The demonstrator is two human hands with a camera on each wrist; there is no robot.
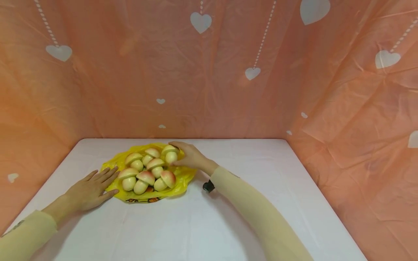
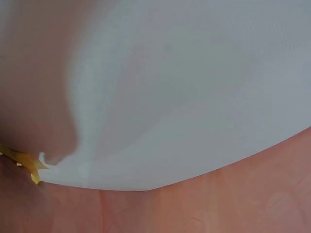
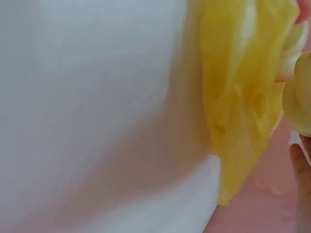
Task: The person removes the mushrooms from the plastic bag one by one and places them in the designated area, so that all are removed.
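Observation:
Several toy mushrooms with cream stems and pink-tinged caps, one of them a middle mushroom (image 1: 155,166), lie grouped on a yellow plastic bag (image 1: 181,186). At the group's far right, my right hand (image 1: 192,156) holds a mushroom (image 1: 170,156), fingers behind its cap and thumb by the stem. The right wrist view shows that mushroom (image 3: 297,104) at its right edge, beside the hanging yellow bag (image 3: 238,111). My left hand (image 1: 89,189) lies palm down with straight fingers, its fingertips touching the bag's left edge. In the left wrist view this hand is dark and mostly cut off.
Everything rests on a white-covered table (image 1: 241,224). Orange sheeting (image 1: 140,72) with white hearts rises behind it and along both sides. A small black device (image 1: 208,186) shows beneath my right wrist. White tabletop extends in front of the bag and to its right.

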